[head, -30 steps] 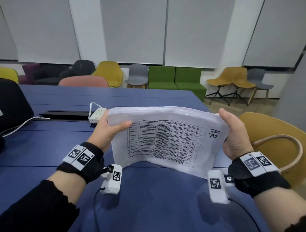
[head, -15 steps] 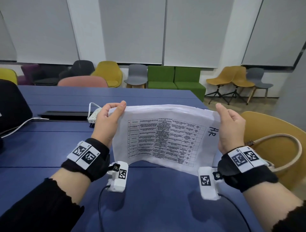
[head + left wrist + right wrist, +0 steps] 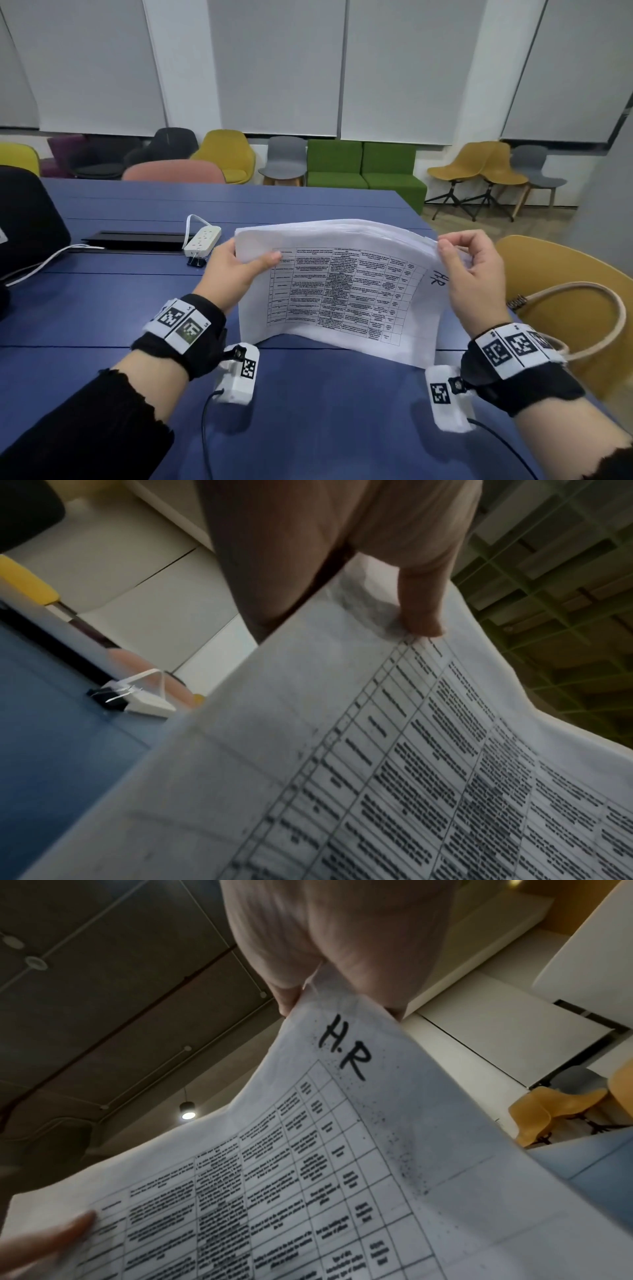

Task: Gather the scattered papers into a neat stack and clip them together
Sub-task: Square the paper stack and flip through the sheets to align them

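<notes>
White power strip (image 3: pixel 202 241) lies on blue table (image 3: pixel 308 411).

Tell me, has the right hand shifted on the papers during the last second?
Yes. The right hand climbed toward the top corner of the papers, above the handwritten HR, now pinching there.

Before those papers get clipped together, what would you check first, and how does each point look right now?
1. Both hands hold the paper stack: ok. The left hand grips the left edge; the right hand pinches the top right corner.
2. Bottom edge rests on the blue table: ok.
3. Sheets squared up: not ok. The top edges look fanned and the stack bows.
4. Clip within reach: ok. A black binder clip lies by the white power strip, beyond the left hand.
5. A hand free to take the clip: not ok.
6. All loose sheets gathered: cannot tell.
</notes>
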Action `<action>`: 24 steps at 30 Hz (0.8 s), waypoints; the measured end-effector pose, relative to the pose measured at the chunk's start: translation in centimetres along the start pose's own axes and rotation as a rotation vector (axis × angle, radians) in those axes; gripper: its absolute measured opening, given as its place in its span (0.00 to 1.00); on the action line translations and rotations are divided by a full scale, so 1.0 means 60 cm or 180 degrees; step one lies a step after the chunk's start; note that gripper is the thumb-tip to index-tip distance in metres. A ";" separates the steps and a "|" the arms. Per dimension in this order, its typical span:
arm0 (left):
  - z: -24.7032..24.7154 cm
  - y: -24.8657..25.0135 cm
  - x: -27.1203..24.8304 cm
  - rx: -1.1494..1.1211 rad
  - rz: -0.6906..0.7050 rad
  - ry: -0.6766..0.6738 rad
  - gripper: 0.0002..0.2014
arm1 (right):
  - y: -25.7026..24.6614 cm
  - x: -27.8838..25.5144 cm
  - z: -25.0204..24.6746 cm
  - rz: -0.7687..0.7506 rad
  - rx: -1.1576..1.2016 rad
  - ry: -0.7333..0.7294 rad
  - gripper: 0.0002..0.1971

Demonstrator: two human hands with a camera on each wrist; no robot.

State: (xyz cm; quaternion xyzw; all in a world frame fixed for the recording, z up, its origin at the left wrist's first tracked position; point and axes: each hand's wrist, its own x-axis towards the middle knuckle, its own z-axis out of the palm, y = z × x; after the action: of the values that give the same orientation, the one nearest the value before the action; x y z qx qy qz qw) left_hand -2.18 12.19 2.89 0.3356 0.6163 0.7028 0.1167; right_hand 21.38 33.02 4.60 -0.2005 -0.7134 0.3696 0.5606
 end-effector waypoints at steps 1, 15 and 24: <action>0.002 -0.003 -0.002 0.0008 -0.0043 0.0027 0.11 | 0.002 0.001 -0.001 0.0032 -0.0003 -0.0023 0.05; -0.021 0.001 -0.030 -0.0825 -0.0022 -0.0141 0.17 | -0.023 0.056 -0.070 0.0672 0.0073 -0.1125 0.05; -0.043 -0.009 -0.009 -0.0889 -0.0175 -0.0349 0.43 | -0.031 0.069 -0.073 0.1518 0.0379 -0.1314 0.09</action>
State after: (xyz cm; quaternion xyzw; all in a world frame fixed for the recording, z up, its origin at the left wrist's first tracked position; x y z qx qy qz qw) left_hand -3.50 9.96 2.18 0.3370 0.5143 0.7588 0.2149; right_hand 24.58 36.02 9.12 -0.2496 -0.7221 0.5646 0.3123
